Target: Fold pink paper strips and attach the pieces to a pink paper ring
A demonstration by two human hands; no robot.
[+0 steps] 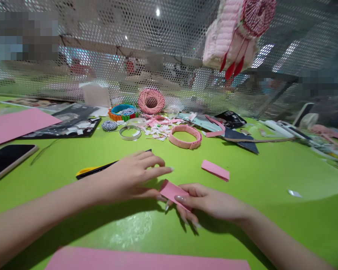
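Behind, perforated mesh [169,33], green tabletop [259,180], right fingers [195,189] pinching pink paper [170,190], left fingers [156,173] parted

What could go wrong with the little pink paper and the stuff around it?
The right hand pinches the small pink paper under a long thumbnail, which might crease or scratch it.

The yellow-and-black tool beside the left hand looks like a cutter. Bumping it could be risky, though I can't tell whether a blade is out.

The other pink strip lies loose on the green table, so a brush might shift it.
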